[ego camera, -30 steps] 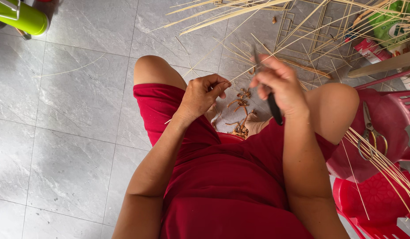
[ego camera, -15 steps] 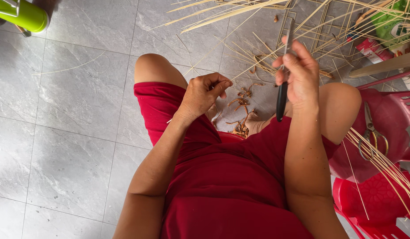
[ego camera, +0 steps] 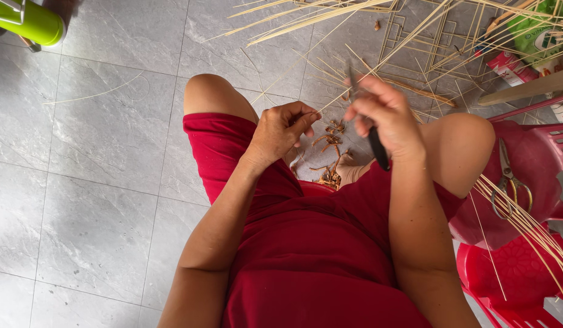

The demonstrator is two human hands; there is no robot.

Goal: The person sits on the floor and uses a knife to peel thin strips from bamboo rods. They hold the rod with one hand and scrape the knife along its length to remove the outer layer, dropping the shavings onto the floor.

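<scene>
- Our left hand [ego camera: 281, 130] pinches a thin straw [ego camera: 354, 91].
- Our right hand [ego camera: 384, 115] grips a black-handled knife [ego camera: 375, 146].
- Scissors [ego camera: 509, 182] lie on the red stool [ego camera: 536, 158].

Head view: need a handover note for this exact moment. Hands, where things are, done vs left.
Left hand: closed, pinching one end of a thin pale bamboo sliver over the knees.
Right hand: gripping a black-handled knife, blade up against the sliver.
Around: loose pile of pale bamboo strips on the grey tiled floor ahead; brown curled shavings between the feet; metal scissors on the red plastic stool at the right, more strips lying across it.
Done: shavings show some strips already scraped.
Left: sliver in hand under the blade; how many strips in the pile are unworked cannot be told.
</scene>
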